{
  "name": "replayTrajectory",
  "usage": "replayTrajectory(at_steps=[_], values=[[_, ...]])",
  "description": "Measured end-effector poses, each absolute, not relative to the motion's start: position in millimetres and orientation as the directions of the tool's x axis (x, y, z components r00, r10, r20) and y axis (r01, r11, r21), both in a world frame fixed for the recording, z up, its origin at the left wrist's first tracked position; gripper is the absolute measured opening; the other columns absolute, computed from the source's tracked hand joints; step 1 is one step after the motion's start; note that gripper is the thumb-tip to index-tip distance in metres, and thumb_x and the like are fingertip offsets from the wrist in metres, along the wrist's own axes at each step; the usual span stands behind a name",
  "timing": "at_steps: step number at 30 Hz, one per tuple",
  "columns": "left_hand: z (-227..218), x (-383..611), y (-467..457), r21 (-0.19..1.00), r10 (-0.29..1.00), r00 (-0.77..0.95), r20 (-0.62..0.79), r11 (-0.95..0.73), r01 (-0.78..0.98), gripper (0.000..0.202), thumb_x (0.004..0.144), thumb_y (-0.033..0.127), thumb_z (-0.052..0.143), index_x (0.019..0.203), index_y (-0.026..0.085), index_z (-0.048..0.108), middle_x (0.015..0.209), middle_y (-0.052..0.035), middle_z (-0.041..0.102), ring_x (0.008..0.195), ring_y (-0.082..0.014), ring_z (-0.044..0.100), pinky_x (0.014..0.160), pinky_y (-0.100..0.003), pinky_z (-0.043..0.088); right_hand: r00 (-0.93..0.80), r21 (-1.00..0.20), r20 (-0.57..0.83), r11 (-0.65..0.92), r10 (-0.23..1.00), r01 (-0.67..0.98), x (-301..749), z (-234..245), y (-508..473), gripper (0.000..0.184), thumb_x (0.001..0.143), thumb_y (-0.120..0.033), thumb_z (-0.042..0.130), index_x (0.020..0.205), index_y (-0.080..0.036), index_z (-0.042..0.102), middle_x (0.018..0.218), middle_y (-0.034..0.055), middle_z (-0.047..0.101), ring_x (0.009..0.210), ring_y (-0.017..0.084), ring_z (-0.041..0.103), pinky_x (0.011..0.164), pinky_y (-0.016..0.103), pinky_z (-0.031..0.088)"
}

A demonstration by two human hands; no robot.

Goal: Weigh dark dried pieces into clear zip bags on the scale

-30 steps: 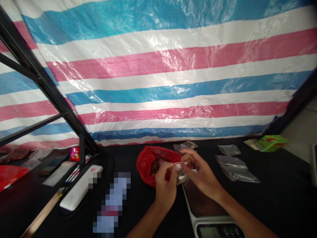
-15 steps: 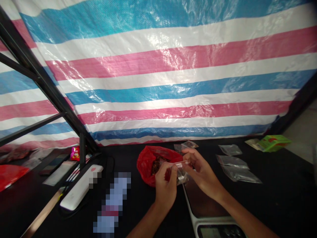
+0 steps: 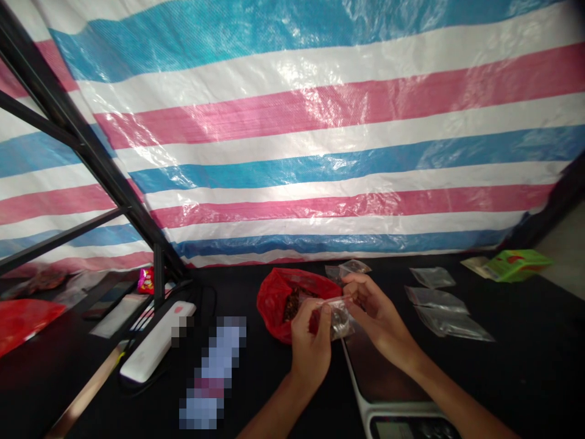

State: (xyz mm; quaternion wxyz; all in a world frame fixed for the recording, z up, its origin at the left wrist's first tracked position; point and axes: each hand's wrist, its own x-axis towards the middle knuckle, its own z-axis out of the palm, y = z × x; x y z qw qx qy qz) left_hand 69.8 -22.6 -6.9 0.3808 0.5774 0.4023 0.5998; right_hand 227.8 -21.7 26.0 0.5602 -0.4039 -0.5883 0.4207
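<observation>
Between my two hands hangs a small clear zip bag [image 3: 340,323] with a little brownish stuff in its lower part. My left hand [image 3: 311,332] pinches its top edge on the left between thumb and fingers. On the right end of the same edge, my right hand [image 3: 372,311] is closed with thumb and fingers. Just behind my left hand stands an open red plastic bag [image 3: 274,302], with dark brown bits [image 3: 292,302] inside. Beneath my right hand and forearm lies a kitchen scale [image 3: 384,372], partly covered by them.
Several flat clear zip bags [image 3: 439,299] lie at the right, near a green packet [image 3: 521,265]. Another clear bag [image 3: 354,267] lies behind my right hand. A white power strip [image 3: 158,341], a pixelated strip [image 3: 212,372] and a black metal frame [image 3: 158,268] are at left.
The whole view has shifted slightly, so things appear a bit farther right. Both hands keep their hold on the small zip bag, whose body shows a little more clearly.
</observation>
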Motion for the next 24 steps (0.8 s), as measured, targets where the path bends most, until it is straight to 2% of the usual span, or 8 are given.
replayTrajectory(at_steps=[9, 14, 19, 24], values=[[-8, 69, -21, 0.909, 0.909, -0.013, 0.417, -0.416, 0.030, 0.031, 0.104, 0.043, 0.058, 0.098, 0.018, 0.075, 0.097, -0.0085, 0.075, 0.093, -0.0224, 0.071, 0.086, -0.032, 0.054, 0.050, -0.942, 0.335, 0.336, 0.941, -0.013, 232, 30, -20, 0.030, 0.088, -0.044, 0.081, 0.105, -0.027, 0.064, 0.079, -0.0028, 0.058, 0.073, 0.017, 0.056, 0.068, 0.029, 0.046], [-6, 69, -21, 0.917, 0.917, -0.010, 0.398, -0.398, 0.017, 0.030, 0.104, 0.043, 0.058, 0.098, 0.018, 0.074, 0.097, -0.0080, 0.075, 0.093, -0.0219, 0.071, 0.086, -0.032, 0.054, -0.025, -0.942, 0.333, 0.333, 0.943, 0.043, 230, 26, -19, 0.031, 0.095, -0.047, 0.072, 0.118, -0.028, 0.062, 0.088, -0.0002, 0.063, 0.081, 0.019, 0.059, 0.074, 0.031, 0.049], [-6, 69, -21, 0.914, 0.915, -0.003, 0.404, -0.404, 0.025, 0.030, 0.105, 0.041, 0.057, 0.098, 0.018, 0.074, 0.097, -0.0079, 0.075, 0.093, -0.0217, 0.071, 0.086, -0.031, 0.054, -0.016, -0.940, 0.329, 0.329, 0.944, 0.094, 231, 20, -19, 0.029, 0.096, -0.042, 0.073, 0.120, -0.028, 0.061, 0.086, -0.0018, 0.064, 0.079, 0.018, 0.059, 0.074, 0.030, 0.049], [-9, 69, -23, 0.895, 0.896, 0.029, 0.442, -0.443, 0.047, 0.028, 0.105, 0.039, 0.057, 0.098, 0.018, 0.074, 0.095, -0.0074, 0.075, 0.091, -0.0212, 0.071, 0.084, -0.030, 0.054, -0.032, -0.933, 0.339, 0.340, 0.940, 0.118, 229, 19, -22, 0.034, 0.099, -0.042, 0.068, 0.129, -0.028, 0.060, 0.104, 0.0026, 0.070, 0.090, 0.019, 0.065, 0.082, 0.032, 0.052]])
